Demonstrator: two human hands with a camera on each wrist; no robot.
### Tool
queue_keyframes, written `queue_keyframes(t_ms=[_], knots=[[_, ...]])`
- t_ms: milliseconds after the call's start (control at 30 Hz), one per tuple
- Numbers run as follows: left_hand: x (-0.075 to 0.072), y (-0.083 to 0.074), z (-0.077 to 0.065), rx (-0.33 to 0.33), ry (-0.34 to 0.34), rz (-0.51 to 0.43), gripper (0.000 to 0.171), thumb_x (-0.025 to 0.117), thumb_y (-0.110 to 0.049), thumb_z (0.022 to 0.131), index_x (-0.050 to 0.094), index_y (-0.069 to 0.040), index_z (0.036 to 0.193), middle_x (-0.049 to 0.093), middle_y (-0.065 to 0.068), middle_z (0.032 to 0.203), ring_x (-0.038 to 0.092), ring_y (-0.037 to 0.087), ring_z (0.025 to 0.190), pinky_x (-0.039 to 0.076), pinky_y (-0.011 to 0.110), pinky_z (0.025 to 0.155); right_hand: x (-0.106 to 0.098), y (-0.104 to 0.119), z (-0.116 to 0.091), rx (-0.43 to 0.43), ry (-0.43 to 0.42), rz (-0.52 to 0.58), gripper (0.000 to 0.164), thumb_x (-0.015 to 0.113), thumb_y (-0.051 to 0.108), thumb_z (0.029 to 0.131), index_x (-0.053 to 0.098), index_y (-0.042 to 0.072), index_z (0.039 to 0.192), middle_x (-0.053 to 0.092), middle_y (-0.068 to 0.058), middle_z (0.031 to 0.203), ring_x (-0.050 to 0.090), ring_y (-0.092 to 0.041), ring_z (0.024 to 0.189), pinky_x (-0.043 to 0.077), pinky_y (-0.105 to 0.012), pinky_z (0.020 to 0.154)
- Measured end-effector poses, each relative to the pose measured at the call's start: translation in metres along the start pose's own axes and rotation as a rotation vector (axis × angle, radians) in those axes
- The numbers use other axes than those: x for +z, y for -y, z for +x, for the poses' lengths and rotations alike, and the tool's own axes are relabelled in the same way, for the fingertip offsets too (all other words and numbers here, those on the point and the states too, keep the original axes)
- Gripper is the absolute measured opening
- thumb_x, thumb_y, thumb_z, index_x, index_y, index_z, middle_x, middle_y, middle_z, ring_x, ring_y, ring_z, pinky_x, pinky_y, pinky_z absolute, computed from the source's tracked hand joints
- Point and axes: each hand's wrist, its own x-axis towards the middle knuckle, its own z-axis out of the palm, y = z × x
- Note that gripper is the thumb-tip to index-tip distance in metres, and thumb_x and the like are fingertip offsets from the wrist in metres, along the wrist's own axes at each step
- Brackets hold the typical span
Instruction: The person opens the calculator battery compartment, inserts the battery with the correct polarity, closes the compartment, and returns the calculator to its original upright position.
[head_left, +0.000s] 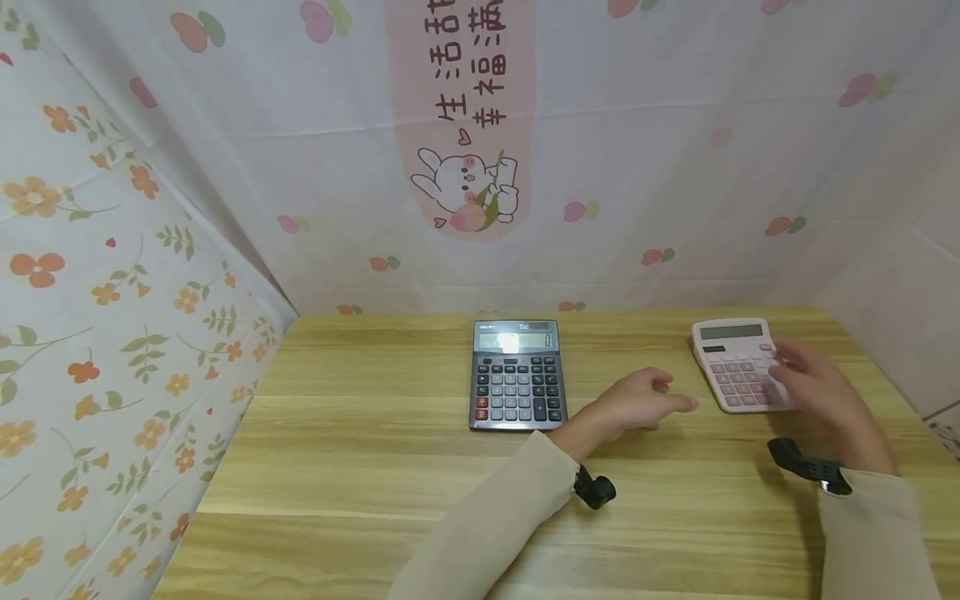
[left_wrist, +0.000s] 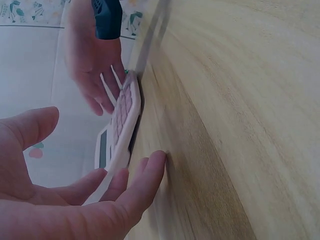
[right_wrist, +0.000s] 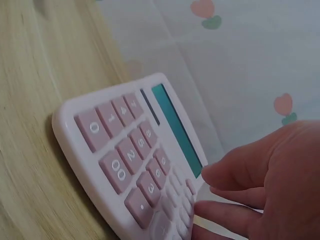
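A pink calculator (head_left: 738,367) lies at the right of the wooden table, its dark screen toward the back curtain. My right hand (head_left: 817,392) is at its right edge, thumb and fingertips over the right-hand keys, blurred in the head view. In the right wrist view the fingers (right_wrist: 232,217) are loosely bent beside the screen's end of the calculator (right_wrist: 135,150), not curled round it. To the left of the pink calculator my left hand (head_left: 637,402) hovers low over the table, fingers spread and relaxed, nothing in them. A grey calculator (head_left: 517,375) lies left of that hand.
The wooden table (head_left: 337,467) meets a white curtain (head_left: 637,167) with fruit prints at its back edge. A flowered cloth (head_left: 120,333) hangs along the left side. Each wrist wears a black camera strap (head_left: 806,467).
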Motion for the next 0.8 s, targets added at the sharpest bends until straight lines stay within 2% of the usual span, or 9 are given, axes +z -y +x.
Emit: queue_keyframes(t_ms=[133, 300, 400, 500, 567, 633, 733, 800], knots=[[-0.001, 0.000, 0.001, -0.005, -0.007, 0.016, 0.059, 0.080, -0.031, 0.103, 0.061, -0.009, 0.154, 0.065, -0.001, 0.141, 0.073, 0.015, 0.102, 0.059, 0.030, 0.089, 0.005, 0.003, 0.003, -0.034, 0.028, -0.018, 0.063, 0.036, 0.018, 0.117, 0.018, -0.026, 0.159, 0.018, -0.055, 0.160, 0.022, -0.077, 0.143, 0.022, -0.086, 0.113], [-0.002, -0.001, 0.001, -0.017, -0.023, 0.037, 0.061, 0.078, -0.032, 0.104, 0.059, -0.010, 0.157, 0.063, 0.000, 0.147, 0.076, 0.021, 0.103, 0.059, 0.032, 0.094, 0.010, 0.011, 0.002, -0.039, 0.053, -0.066, 0.061, 0.037, 0.019, 0.118, 0.022, -0.023, 0.160, 0.020, -0.052, 0.161, 0.022, -0.075, 0.145, 0.024, -0.085, 0.112], [-0.003, -0.001, 0.001, -0.031, -0.032, 0.037, 0.062, 0.077, -0.032, 0.104, 0.057, -0.007, 0.158, 0.063, 0.002, 0.150, 0.077, 0.023, 0.105, 0.058, 0.034, 0.098, 0.013, 0.018, 0.000, -0.038, 0.063, -0.100, 0.059, 0.038, 0.020, 0.118, 0.027, -0.021, 0.159, 0.024, -0.050, 0.161, 0.024, -0.072, 0.145, 0.026, -0.084, 0.111], [-0.003, 0.000, 0.001, -0.033, -0.043, 0.031, 0.059, 0.076, -0.029, 0.105, 0.058, -0.004, 0.156, 0.065, 0.003, 0.146, 0.076, 0.021, 0.104, 0.059, 0.035, 0.097, 0.017, 0.024, -0.001, -0.037, 0.086, -0.088, 0.058, 0.038, 0.020, 0.118, 0.028, -0.020, 0.160, 0.025, -0.049, 0.162, 0.027, -0.070, 0.145, 0.032, -0.082, 0.109], [-0.003, 0.001, 0.002, -0.015, -0.041, 0.007, 0.051, 0.074, -0.023, 0.106, 0.061, -0.001, 0.151, 0.068, 0.004, 0.136, 0.073, 0.016, 0.101, 0.060, 0.035, 0.096, 0.020, 0.027, -0.002, -0.047, 0.100, -0.079, 0.057, 0.039, 0.020, 0.118, 0.030, -0.019, 0.160, 0.028, -0.048, 0.162, 0.032, -0.067, 0.143, 0.045, -0.071, 0.105], [-0.003, 0.004, 0.003, 0.009, -0.039, -0.025, 0.042, 0.071, -0.016, 0.107, 0.064, 0.002, 0.145, 0.070, 0.003, 0.123, 0.069, 0.011, 0.097, 0.061, 0.033, 0.091, 0.023, 0.030, -0.002, -0.054, 0.118, -0.058, 0.059, 0.040, 0.020, 0.118, 0.029, -0.019, 0.160, 0.030, -0.047, 0.161, 0.038, -0.064, 0.140, 0.054, -0.052, 0.097], [-0.004, 0.008, 0.005, 0.033, -0.037, -0.050, 0.033, 0.068, -0.008, 0.107, 0.069, 0.003, 0.137, 0.070, 0.000, 0.104, 0.065, 0.010, 0.088, 0.061, 0.030, 0.085, 0.026, 0.034, -0.002, -0.069, 0.137, -0.036, 0.059, 0.042, 0.019, 0.118, 0.029, -0.021, 0.160, 0.033, -0.046, 0.159, 0.045, -0.059, 0.134, 0.053, -0.027, 0.082], [-0.005, 0.010, 0.005, 0.033, -0.047, -0.042, 0.032, 0.067, -0.007, 0.106, 0.069, 0.003, 0.136, 0.069, -0.002, 0.101, 0.065, 0.011, 0.085, 0.059, 0.028, 0.081, 0.028, 0.036, -0.002, -0.078, 0.153, -0.013, 0.060, 0.042, 0.018, 0.118, 0.027, -0.022, 0.159, 0.034, -0.046, 0.158, 0.048, -0.058, 0.132, 0.054, -0.023, 0.079]])
